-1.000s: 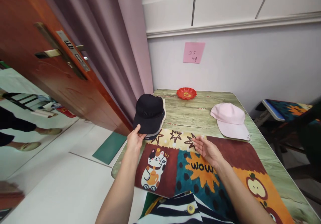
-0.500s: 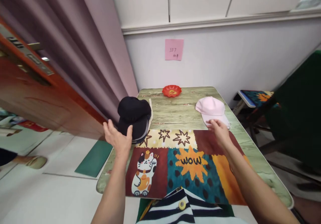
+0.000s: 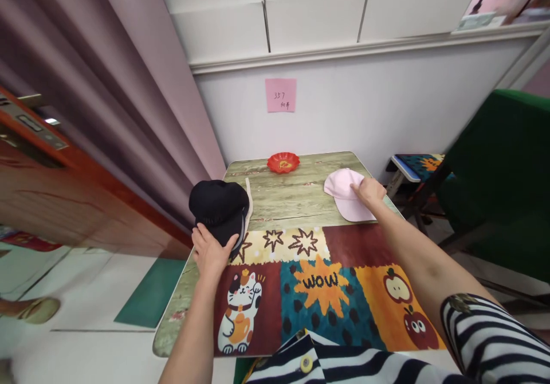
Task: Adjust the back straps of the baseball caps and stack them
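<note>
On the left side of the wood-patterned table [image 3: 283,200] lies a black cap [image 3: 219,200], its brim toward me over the mat's corner. My left hand [image 3: 212,251] rests at the brim with thumb and fingers spread. A pink cap [image 3: 344,188] lies at the right, brim toward me. My right hand [image 3: 368,192] has its thumb on the crown's right side and its fingers at the far side, closed on the cap. Between the hands and me spreads a colourful mat [image 3: 301,241] with a cat, "WOW" and apples.
A red scalloped dish [image 3: 283,163] stands at the table's back. A pink note [image 3: 281,95] is on the wall. The curtain and orange door [image 3: 107,212] stand left, a green chair [image 3: 498,183] right. A person's foot [image 3: 40,310] shows on the floor at left.
My right hand has moved from the pink cap's brim to its crown and taken hold of it. My left hand has shifted onto the black cap's brim. The view has shifted slightly.
</note>
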Tool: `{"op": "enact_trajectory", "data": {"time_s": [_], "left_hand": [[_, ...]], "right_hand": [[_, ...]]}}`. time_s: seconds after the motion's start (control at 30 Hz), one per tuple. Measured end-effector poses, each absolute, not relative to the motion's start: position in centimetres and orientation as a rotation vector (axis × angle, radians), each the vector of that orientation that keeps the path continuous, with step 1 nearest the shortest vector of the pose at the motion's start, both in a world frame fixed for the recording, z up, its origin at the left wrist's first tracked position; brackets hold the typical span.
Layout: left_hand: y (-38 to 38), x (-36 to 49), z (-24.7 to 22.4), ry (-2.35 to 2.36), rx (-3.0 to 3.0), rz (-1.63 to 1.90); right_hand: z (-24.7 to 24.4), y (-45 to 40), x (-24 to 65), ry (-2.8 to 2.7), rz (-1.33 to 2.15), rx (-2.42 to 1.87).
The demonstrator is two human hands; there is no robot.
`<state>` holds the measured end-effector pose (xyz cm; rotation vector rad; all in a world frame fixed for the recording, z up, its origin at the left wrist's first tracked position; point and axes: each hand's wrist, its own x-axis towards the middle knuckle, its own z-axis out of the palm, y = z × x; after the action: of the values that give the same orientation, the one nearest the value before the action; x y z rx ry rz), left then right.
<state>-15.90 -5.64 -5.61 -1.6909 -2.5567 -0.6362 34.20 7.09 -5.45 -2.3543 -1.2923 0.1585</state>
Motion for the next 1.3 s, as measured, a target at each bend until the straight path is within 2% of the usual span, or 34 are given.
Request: {"op": "enact_trajectory", "data": {"time_s": [0.2, 0.3, 0.37, 0.5, 0.57, 0.67, 0.77, 0.87, 0.97, 1.13, 1.3], "left_hand": [[-6.1, -15.3, -5.3, -2.558, -1.647, -0.698], [-7.0, -13.2, -4.7, -2.323, -1.609, -0.862], [-7.4, -10.9, -4.0, -2.116, -1.796, -1.028], [-7.3, -5.4, -2.2, -2.079, -2.615, -1.483], [-7.0, -2.9, -0.7, -2.253, -2.844, -1.915], [-6.4, -0.3, 2.4, -2.158, -2.891, -2.73], [-5.8, 1.0, 5.6, -2.026, -2.83, -2.996], [-5.3, 1.6, 7.6, -1.988, -2.834, -2.958], [-5.2, 1.9, 8.1, -1.979, -2.976, -2.781], [-5.6, 1.8, 6.6, -2.112, -3.349, -2.212], [-5.7, 0.9, 5.1, -2.293, -3.223, -2.086]], "right_hand": [[-5.3, 6.5, 34.6, -1.334, 0.164, -2.254], [-4.1, 4.8, 34.6, -1.344, 0.116, -2.155], [-3.2, 3.2, 33.9, -1.353, 0.092, -2.058], [-2.0, -0.8, 30.4, -1.364, 0.25, -1.64], [-2.0, -2.7, 28.2, -1.39, 0.366, -1.495], [-2.8, -4.8, 25.3, -1.402, 0.355, -1.398], [-4.0, -5.6, 23.6, -1.333, 0.194, -1.393], [-5.4, -5.7, 22.6, -1.2, 0.129, -1.463], [-6.7, -5.9, 22.0, -1.179, 0.248, -1.546], [-8.3, -7.6, 22.5, -1.411, 0.512, -1.581], [-6.9, -9.3, 25.2, -1.292, 0.504, -1.725]]}}
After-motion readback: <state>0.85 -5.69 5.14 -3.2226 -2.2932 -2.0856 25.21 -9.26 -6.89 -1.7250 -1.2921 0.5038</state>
